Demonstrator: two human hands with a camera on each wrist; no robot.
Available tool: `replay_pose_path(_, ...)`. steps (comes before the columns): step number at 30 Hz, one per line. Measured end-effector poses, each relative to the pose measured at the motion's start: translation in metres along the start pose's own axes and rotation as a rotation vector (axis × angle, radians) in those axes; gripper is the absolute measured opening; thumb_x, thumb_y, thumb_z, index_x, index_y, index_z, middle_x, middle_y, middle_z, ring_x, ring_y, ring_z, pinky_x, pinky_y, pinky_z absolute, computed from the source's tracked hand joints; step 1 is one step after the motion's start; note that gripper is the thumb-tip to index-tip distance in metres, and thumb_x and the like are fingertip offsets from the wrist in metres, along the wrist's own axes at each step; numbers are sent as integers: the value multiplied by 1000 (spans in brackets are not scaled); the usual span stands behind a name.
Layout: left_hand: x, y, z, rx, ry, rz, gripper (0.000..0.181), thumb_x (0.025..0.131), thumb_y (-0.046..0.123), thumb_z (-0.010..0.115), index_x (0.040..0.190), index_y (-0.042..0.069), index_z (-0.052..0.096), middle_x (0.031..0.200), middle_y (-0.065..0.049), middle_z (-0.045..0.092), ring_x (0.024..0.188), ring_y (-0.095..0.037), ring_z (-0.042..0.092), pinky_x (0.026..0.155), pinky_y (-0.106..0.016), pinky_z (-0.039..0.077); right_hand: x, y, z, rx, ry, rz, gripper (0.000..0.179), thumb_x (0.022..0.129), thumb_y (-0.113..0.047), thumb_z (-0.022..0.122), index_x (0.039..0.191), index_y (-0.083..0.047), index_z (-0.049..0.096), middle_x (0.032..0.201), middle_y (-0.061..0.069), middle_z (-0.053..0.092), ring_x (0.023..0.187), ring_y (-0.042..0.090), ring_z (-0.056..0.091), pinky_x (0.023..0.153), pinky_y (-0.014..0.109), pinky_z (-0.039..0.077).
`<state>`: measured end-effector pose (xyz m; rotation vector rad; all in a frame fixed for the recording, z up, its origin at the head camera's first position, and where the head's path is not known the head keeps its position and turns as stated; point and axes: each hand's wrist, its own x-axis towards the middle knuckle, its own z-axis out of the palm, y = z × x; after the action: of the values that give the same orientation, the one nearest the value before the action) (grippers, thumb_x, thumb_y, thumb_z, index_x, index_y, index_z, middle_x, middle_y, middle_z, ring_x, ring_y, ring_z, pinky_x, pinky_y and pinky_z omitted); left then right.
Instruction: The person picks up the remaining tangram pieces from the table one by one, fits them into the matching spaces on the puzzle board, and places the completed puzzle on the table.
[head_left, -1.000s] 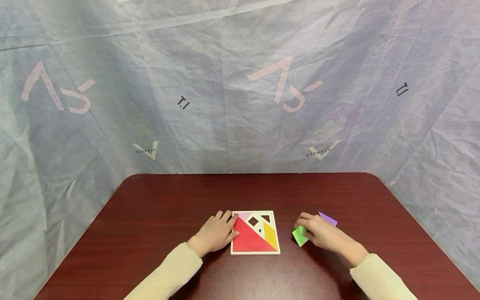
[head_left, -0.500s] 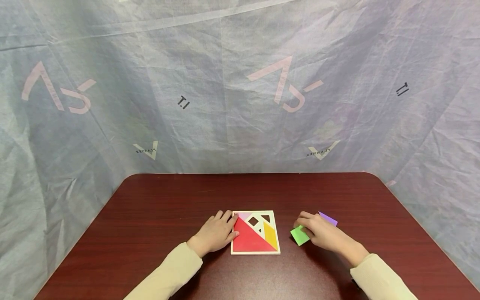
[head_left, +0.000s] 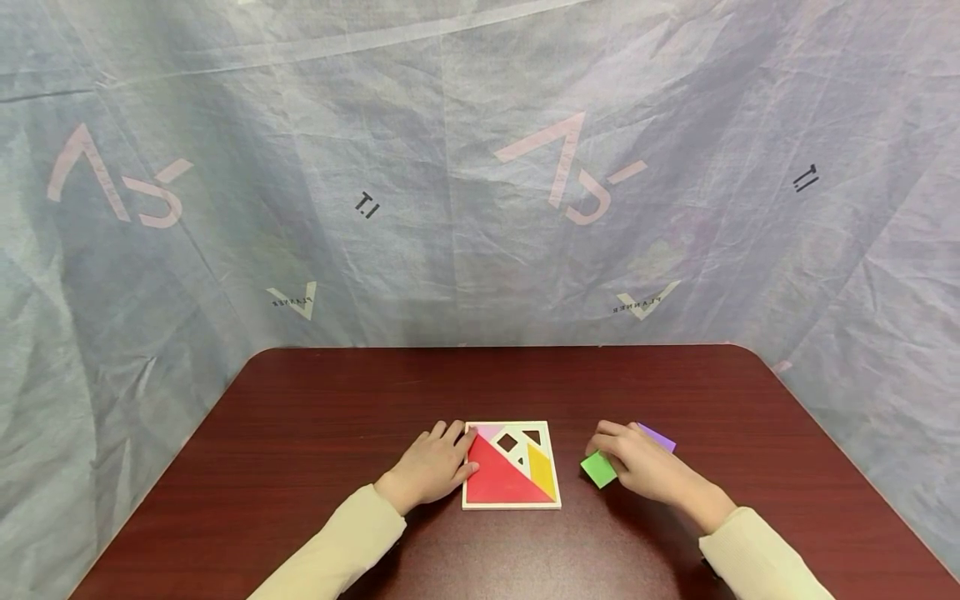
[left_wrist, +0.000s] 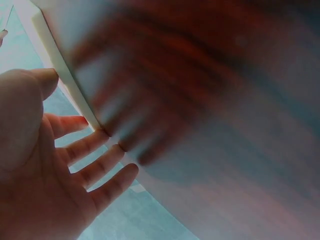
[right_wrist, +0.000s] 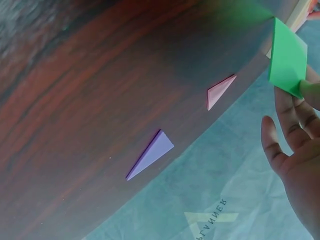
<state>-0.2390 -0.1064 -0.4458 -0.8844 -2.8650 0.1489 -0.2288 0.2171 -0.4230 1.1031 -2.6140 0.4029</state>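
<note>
My right hand pinches a green square tangram piece by thumb and fingers; in the right wrist view the green piece is tilted, raised off the wood. With fingers extended, my left hand rests against the left edge of a white tangram board, its fingertips along the rim in the left wrist view. Red, pink and yellow pieces lie in the board. Dark cut-outs show toward its upper right.
Beyond the right hand lies a purple triangle. A small pink triangle lies near it in the right wrist view, hidden from the head view. The dark red wooden table meets grey fabric hung behind and at both sides.
The green square has turned and tilted slightly in the right hand's fingers, its near corner shifting a little up and left. The left hand and board stay in place.
</note>
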Motion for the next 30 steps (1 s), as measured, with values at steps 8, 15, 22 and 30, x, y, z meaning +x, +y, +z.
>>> replay_pose_path(8,0,0,-1,-8,-9,0,52,92,43,46,132,11,47,127,-10,47,109,-28,47,87,-40,44,3,-1,-1,-46,28,9,27,76,6,59,84,-19,67,82,-10,56,72,0,50,66,24,36)
replay_pose_path(15,0,-1,-1,-16,-16,0,52,92,43,45,133,10,46,127,-10,46,109,-27,46,87,-40,44,8,-2,-1,-62,50,14,27,77,6,57,82,-19,67,80,-10,55,75,3,51,68,28,37)
replay_pose_path(22,0,-1,-3,-18,-23,-1,53,92,43,45,133,10,46,128,-10,46,110,-27,46,87,-40,44,14,-6,-1,-83,65,13,27,76,5,59,81,-21,65,81,-10,55,77,7,52,69,29,37)
replay_pose_path(30,0,-1,-4,-14,-26,-3,52,92,44,45,133,11,46,128,-10,46,110,-27,46,88,-41,44,22,-10,-1,-66,62,12,29,75,7,56,82,-19,66,82,-9,56,78,8,53,70,29,37)
